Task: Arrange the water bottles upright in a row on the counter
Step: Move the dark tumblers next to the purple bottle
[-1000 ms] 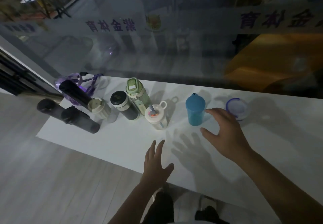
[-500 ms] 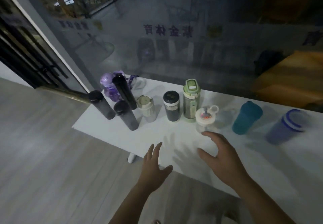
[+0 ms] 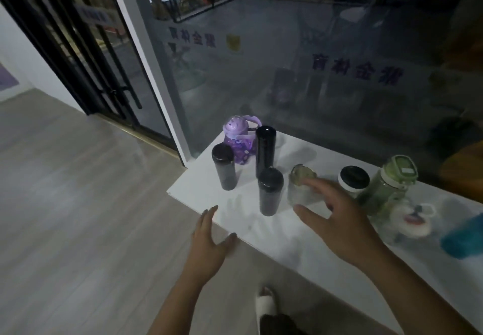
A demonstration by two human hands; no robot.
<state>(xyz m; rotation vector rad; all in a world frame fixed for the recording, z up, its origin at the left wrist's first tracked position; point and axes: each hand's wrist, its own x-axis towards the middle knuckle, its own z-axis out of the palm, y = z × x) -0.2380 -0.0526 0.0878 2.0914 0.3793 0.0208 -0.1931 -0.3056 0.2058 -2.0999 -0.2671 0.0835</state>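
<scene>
Counter (image 3: 300, 240), white, runs centre to lower right of frame; bottles stand upright on it so a row can form along the glass. Left cluster bunched, not in line: tall black bottle (image 3: 264, 149), purple bottle (image 3: 239, 138) behind, two shorter black ones in front. My right hand (image 3: 337, 219), centre right, fingers spread, holds nothing, closing round the clear bottle (image 3: 300, 188), probably to shift it. My left hand (image 3: 209, 240), lower centre, flat-open and empty at the counter edge.

Surface: white flat counter (image 3: 300, 240) beside a glass wall.
On it, upright: three black cylindrical bottles (image 3: 269, 193), purple child's bottle (image 3: 239, 138), clear glass jar (image 3: 300, 188), green-lidded bottle (image 3: 389, 185).
</scene>
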